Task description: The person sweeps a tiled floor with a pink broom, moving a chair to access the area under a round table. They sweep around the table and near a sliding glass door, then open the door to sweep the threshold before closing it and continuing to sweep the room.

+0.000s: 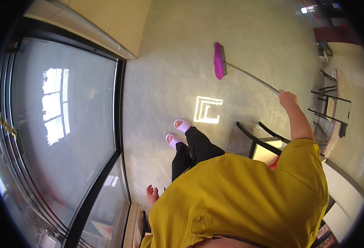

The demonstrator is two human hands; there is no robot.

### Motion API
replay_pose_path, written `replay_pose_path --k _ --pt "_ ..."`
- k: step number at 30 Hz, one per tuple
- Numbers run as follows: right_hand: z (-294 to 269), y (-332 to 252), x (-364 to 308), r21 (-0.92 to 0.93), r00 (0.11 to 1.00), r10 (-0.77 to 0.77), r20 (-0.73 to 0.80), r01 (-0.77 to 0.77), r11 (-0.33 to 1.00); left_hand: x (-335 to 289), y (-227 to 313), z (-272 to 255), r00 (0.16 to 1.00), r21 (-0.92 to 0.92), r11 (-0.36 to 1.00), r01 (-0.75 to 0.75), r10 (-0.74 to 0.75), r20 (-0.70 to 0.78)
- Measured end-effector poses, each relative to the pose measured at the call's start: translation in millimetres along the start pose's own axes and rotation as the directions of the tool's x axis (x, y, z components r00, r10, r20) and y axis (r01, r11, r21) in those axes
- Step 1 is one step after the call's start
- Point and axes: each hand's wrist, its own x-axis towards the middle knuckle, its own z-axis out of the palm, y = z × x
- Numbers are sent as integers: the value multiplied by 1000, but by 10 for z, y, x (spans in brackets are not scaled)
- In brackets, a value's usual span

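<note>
My right hand [288, 99] is stretched out ahead to the right, its fingers wrapped around the end of a broom's thin grey handle. The broom [220, 62] has a head with magenta bristles, which lies on the grey tiled floor [173, 45] ahead of my feet. My left hand [152, 194] hangs low beside my body near the glass door. It holds nothing, and its fingers are loosely curled and a little apart.
A black-framed glass door [82, 103] runs along the left, with a pale cabinet [120, 25] beyond it. A black-framed chair [269, 144] stands close on my right. Farther right are a table with chairs [331, 109]. My feet wear lilac slippers [183, 125].
</note>
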Motion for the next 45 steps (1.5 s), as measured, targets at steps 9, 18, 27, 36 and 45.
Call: replay_pose_path --k 9,18,27,36,45 --pt "-444 -510 -823 204 985 -157 -64 167 965 376 -508 1 999 -153 987 45 -41 29" --pt "-622 -2434 -151 522 912 -411 -10 356 775 883 -297 -258 1000 -32 999 -21 21 8" --pt "12 -1331 -27 472 986 -41 163 -41 880 1301 -340 -587 1000 47 999 17 -17 -17" --pt "-356 -815 -438 450 993 -122 1 108 887 1231 157 -116 1000 150 988 -21 18 21" --pt "-322 -1162 1111 479 895 -442 -66 417 773 701 982 923 988 413 902 -127 79 132"
